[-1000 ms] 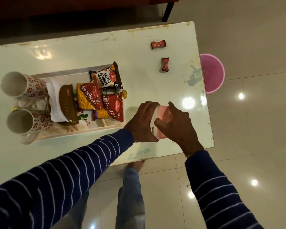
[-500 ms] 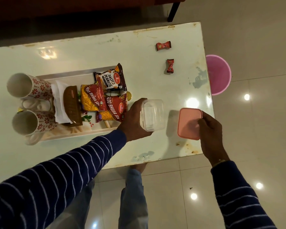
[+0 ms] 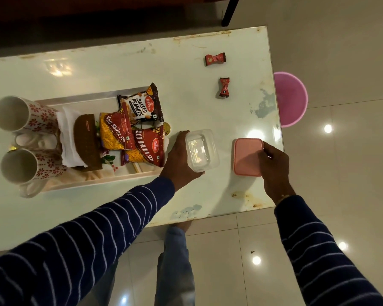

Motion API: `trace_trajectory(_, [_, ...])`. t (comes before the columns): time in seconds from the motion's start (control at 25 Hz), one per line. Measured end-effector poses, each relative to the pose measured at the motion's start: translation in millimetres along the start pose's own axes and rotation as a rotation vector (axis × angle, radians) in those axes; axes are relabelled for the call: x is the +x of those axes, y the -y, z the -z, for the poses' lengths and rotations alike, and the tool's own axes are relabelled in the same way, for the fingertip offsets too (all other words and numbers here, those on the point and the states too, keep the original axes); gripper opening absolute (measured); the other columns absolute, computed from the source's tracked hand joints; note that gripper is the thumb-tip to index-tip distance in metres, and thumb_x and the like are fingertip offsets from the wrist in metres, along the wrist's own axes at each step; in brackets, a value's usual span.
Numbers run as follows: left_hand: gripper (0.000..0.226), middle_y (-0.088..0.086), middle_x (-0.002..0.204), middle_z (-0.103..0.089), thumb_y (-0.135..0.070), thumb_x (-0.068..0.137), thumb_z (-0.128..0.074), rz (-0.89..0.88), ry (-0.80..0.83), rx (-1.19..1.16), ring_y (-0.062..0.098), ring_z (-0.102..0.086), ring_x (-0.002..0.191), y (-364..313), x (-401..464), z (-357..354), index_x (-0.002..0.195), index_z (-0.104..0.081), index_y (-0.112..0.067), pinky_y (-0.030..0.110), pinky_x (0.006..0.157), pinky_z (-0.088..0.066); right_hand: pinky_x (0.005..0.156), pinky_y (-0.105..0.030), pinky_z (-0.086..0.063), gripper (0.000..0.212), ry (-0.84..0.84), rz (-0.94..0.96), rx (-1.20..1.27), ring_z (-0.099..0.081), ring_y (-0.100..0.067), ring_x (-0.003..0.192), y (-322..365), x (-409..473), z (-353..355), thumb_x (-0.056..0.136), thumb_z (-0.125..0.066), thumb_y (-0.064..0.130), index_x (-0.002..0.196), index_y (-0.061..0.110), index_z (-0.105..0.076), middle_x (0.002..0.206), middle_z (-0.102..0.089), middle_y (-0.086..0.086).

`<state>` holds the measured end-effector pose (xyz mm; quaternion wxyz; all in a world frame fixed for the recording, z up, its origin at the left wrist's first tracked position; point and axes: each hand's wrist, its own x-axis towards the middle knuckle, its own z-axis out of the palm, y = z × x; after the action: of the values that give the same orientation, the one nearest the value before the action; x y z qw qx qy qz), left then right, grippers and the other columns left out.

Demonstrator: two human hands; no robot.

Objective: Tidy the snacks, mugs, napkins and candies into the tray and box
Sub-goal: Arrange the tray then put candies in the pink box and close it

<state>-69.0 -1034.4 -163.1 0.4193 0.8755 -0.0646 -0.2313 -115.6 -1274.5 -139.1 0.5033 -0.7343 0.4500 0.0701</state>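
Gripping the clear box with my left hand, fingers curled round its side, near the table's front edge beside the tray. Right hand pinches the pink lid by the front right corner. Two candies lie toward the far right corner. Mugs, napkins and snacks sit in the tray.

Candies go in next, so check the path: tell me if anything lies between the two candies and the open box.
Nothing visible does. Both candies lie on bare table beyond the clear box, which is lidless; the pink lid sits apart to its right.
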Motion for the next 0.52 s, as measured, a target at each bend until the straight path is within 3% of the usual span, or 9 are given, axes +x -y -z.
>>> trace_trajectory(0.08, [0.117,0.007,0.147,-0.036,-0.021,0.055,-0.094,0.032,-0.009,0.016,0.011,-0.033,0.134,0.8,3.4,-3.0,0.148,-0.023,-0.008,0.016,0.11,-0.027,0.084,-0.026,-0.05,0.035,-0.045,0.038,-0.14,-0.062,-0.017,0.093,0.0,0.8,0.8,0.095,-0.053,0.008,0.126,0.017,-0.068,0.115,-0.072,-0.008])
trace_trajectory(0.2, [0.135,0.008,0.16,-0.015,-0.021,0.056,-0.094,0.055,0.048,0.033,0.02,-0.015,0.147,-0.7,3.5,-2.8,0.155,-0.002,-0.01,0.022,0.112,-0.017,0.095,-0.028,-0.048,0.037,-0.157,0.166,-0.346,-0.066,-0.024,0.106,2.5,-0.5,1.9,0.094,-0.061,0.015,0.131,0.008,-0.062,0.121,-0.069,-0.012])
trace_trajectory(0.28, [0.147,0.005,0.164,0.002,-0.031,0.054,-0.095,0.024,0.105,0.069,0.019,0.0,0.15,-3.3,2.3,2.0,0.154,0.01,-0.01,0.027,0.115,-0.01,0.098,-0.031,-0.048,0.039,-0.188,0.259,-0.357,-0.064,-0.027,0.109,11.7,-0.7,-2.1,0.094,-0.064,0.018,0.131,0.006,-0.061,0.124,-0.065,-0.012])
trace_trajectory(0.36, [0.151,0.002,0.164,0.012,-0.047,0.054,-0.092,-0.031,0.139,0.097,0.016,0.01,0.151,-9.2,3.3,10.8,0.153,0.016,-0.012,0.029,0.117,-0.006,0.09,-0.022,-0.045,0.041,-0.171,0.332,-0.354,-0.065,-0.025,0.105,29.4,6.1,-10.3,0.093,-0.065,0.017,0.132,0.007,-0.06,0.126,-0.063,-0.012])
trace_trajectory(0.44, [0.143,0.0,0.165,0.01,-0.064,0.059,-0.082,-0.097,0.125,0.092,0.013,0.011,0.151,-18.9,10.9,20.1,0.155,0.011,-0.014,0.025,0.118,-0.004,0.083,-0.019,-0.045,0.041,-0.129,0.405,-0.346,-0.065,-0.023,0.102,50.0,17.4,-21.3,0.093,-0.065,0.017,0.132,0.007,-0.06,0.127,-0.063,-0.012])
trace_trajectory(0.52, [0.119,0.001,0.165,-0.001,-0.067,0.074,-0.068,-0.114,0.071,0.047,0.011,0.005,0.151,-31.9,30.5,27.4,0.156,-0.001,-0.014,0.014,0.115,-0.001,0.082,-0.02,-0.047,0.04,-0.084,0.46,-0.317,-0.065,-0.025,0.101,70.2,30.2,-33.5,0.093,-0.065,0.017,0.131,0.008,-0.06,0.127,-0.061,-0.012])
